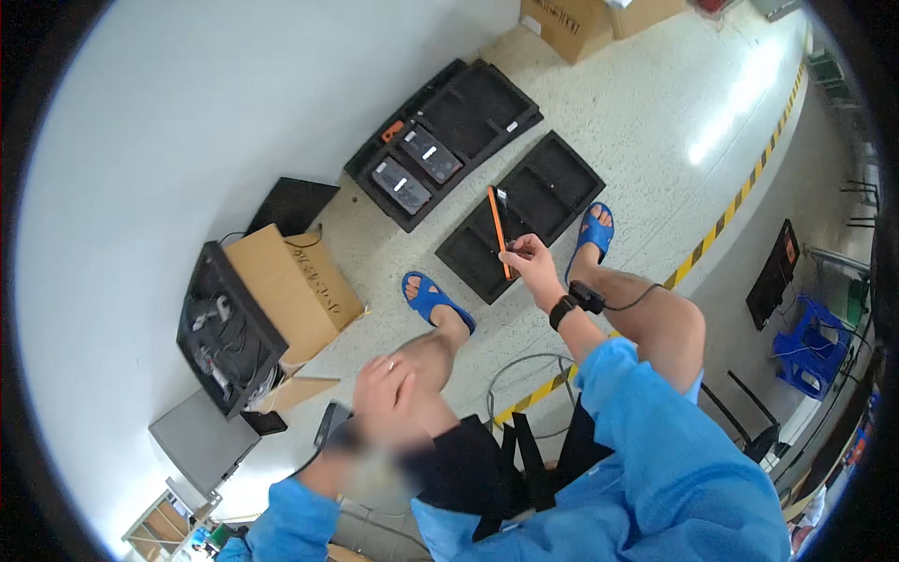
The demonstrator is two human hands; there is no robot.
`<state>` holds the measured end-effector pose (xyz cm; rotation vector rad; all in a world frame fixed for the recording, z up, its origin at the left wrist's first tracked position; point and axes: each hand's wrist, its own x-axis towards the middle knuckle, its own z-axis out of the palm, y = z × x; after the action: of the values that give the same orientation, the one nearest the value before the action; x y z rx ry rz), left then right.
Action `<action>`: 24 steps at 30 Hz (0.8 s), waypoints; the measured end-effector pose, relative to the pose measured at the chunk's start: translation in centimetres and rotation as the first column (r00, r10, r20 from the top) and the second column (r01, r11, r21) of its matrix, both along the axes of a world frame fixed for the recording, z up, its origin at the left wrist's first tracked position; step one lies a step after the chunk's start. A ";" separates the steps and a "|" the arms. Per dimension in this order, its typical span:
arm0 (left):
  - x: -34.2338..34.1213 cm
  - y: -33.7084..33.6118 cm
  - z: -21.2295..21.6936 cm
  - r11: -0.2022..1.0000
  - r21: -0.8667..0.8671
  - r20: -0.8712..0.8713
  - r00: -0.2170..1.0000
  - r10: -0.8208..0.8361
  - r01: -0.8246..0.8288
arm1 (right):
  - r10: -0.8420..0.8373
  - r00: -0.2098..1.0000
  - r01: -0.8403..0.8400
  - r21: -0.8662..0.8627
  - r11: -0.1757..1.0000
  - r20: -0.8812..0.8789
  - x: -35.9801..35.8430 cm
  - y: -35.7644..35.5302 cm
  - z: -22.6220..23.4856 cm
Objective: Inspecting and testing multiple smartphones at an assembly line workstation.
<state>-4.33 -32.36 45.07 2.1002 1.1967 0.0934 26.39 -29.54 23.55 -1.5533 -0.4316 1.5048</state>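
Note:
Between the fingers and thumb of my right hand (530, 264) is a thin flat piece with an orange edge (497, 220), seen almost edge-on. I cannot make out its exact kind. It is tilted over a black foam tray (552, 173) with several compartments, which lies on the floor between my feet. Whether the piece touches the tray is not clear. My left hand (386, 386) rests on my left knee, fingers stretched out and holding nothing.
Beyond lies a larger black foam tray (473, 98) with two dark labelled boxes (433, 153) and an orange piece (393, 130). At left are an open cardboard box (300, 286) and a black bin (201, 328) of cables. Right of me stands a blue stool (810, 347).

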 end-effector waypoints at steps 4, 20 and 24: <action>6.8 -2.2 4.0 0.946 -0.089 0.114 0.941 0.319 -0.310 | 0.100 0.948 0.012 0.346 0.938 -0.303 0.9 -1.7 18.5; 12.2 -11.6 23.1 0.646 -0.698 0.695 0.076 0.715 0.311 | 0.307 0.675 -0.735 0.573 0.362 0.671 4.8 -16.2 43.5; 6.8 -12.5 22.0 0.472 -0.847 0.531 0.367 0.764 0.245 | 0.080 0.389 -0.920 0.382 0.091 0.918 5.1 -16.8 44.7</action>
<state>2.43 -44.90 67.04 0.5702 0.6261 0.6316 31.51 -46.38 68.26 -0.8292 -2.2753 0.5927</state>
